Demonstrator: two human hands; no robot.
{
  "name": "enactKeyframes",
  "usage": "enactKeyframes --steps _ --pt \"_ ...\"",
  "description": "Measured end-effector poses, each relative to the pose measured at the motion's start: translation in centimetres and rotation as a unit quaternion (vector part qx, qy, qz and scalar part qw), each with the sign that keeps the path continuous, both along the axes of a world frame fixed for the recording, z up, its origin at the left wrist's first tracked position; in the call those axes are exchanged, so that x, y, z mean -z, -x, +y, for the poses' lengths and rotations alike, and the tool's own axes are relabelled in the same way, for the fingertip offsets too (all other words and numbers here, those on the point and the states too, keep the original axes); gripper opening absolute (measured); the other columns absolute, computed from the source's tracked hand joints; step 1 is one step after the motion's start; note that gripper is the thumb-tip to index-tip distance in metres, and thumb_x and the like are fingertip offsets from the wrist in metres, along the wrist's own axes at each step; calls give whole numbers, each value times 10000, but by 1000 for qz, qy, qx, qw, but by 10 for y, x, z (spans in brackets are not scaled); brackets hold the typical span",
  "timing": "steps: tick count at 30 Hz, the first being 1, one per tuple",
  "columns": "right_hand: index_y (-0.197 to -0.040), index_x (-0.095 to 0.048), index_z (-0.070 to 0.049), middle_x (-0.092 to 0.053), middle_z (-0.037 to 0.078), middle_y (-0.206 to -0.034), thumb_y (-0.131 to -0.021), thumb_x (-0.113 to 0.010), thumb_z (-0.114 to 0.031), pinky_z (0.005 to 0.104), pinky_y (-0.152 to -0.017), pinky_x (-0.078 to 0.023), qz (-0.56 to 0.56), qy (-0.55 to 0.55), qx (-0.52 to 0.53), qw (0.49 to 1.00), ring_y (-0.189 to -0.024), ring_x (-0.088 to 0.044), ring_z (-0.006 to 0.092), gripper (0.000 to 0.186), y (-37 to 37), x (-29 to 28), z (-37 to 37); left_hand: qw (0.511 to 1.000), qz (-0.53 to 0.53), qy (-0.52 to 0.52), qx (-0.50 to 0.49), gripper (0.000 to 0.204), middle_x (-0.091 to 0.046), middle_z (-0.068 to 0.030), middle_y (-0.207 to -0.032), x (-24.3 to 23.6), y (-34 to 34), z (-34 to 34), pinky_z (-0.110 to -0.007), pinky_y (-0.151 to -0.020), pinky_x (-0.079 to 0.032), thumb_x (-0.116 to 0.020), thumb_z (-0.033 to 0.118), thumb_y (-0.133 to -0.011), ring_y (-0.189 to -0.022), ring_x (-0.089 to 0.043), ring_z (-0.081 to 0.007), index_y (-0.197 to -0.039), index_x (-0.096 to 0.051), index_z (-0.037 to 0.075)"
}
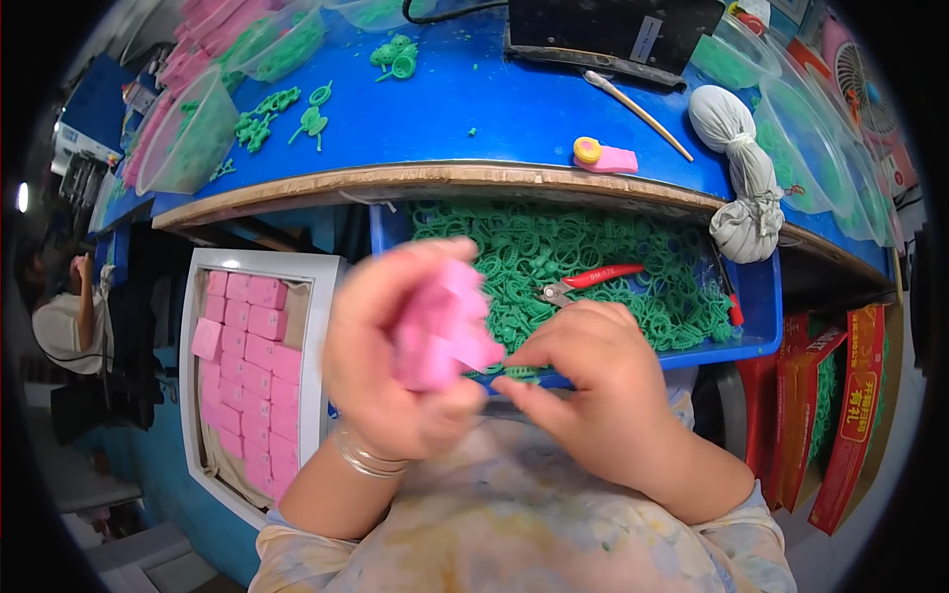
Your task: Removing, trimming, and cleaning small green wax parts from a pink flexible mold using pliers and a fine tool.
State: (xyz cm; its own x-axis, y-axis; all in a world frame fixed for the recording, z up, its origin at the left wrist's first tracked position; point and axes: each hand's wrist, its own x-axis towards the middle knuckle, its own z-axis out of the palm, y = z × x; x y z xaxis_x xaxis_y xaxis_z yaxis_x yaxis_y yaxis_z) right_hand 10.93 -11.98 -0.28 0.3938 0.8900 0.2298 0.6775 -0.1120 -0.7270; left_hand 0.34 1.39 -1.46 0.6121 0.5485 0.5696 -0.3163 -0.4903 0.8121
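My left hand, blurred by motion, is wrapped round a pink block-like piece, which may be more than one part. My right hand is just to its right, with thumb and index fingertip closed about a small green piece beside the pink one. Behind both hands lies a blue tray full of green ring-like plastic pieces. Red-handled snips rest on those pieces.
A framed box of pink blocks stands left. The blue bench carries plastic tubs, a stick, a black machine and a tied cloth bundle. Red boxes stand right; a person is far left.
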Motion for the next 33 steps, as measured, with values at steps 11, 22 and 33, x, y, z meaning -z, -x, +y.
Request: enactKeyframes --steps 11,22,33 --pt "-889 -641 -7 -635 92 -837 -678 -768 -65 277 -689 -452 314 -205 19 927 -774 -594 175 252 2 14 -1 971 194 69 119 387 -668 -145 -829 -18 22 -13 -292 -681 -505 -718 23 -707 -753 -648 -189 -1075 -613 -36" --pt "-878 -647 -9 -652 94 -831 -682 -741 -48 324 -712 -460 156 -224 23 962 -755 -610 222 221 -8 11 -10 974 160 118 106 282 -632 -123 -932 -7 21 -15 -270 -655 -499 -675 -28 -742 -760 -616 -169 -1023 -650 -10" --pt "-869 -649 -20 -652 86 -809 -700 -696 0 323 -687 -437 114 -202 23 972 -733 -612 217 177 -8 7 -11 962 129 192 144 262 -585 -147 -1035 -2 19 -15 -229 -619 -523 -585 -86 -804 -752 -633 -144 -1059 -610 -33"
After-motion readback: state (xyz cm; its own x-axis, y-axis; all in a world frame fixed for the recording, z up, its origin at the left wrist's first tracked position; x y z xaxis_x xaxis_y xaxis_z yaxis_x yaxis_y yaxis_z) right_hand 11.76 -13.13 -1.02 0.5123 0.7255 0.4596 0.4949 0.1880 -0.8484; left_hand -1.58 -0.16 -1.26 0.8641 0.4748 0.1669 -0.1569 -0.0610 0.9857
